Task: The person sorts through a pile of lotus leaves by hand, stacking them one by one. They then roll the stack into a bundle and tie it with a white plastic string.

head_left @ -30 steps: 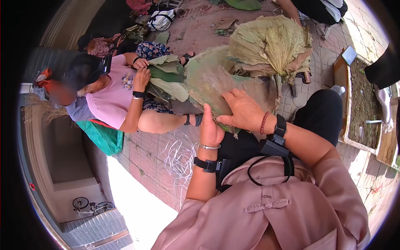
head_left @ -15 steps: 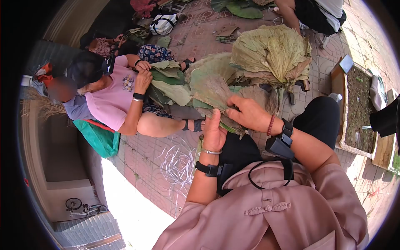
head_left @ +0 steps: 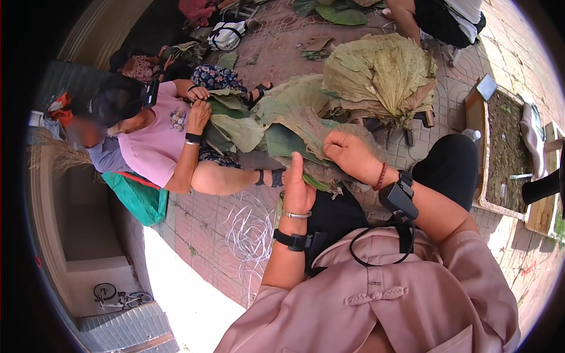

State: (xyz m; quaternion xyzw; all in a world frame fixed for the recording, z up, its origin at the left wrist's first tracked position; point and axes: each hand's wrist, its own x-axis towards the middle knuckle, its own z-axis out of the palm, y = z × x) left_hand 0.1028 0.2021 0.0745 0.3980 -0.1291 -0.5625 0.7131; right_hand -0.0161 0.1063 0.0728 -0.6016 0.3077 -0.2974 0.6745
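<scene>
I see an outdoor brick floor [head_left: 200, 217]. A seated person in a pink top [head_left: 153, 141] handles green leaves at the left, and loose white strips [head_left: 250, 223] lie on the paving. My left hand [head_left: 297, 188] is closed round the lower edge of a folded leaf [head_left: 294, 141], thumb up. The leaf lies over my lap, between both hands. My right hand [head_left: 350, 154] grips its upper fold, fingers curled. A pile of dried leaves [head_left: 382, 73] sits beyond, and a planter box [head_left: 506, 147] is at the far right.
</scene>
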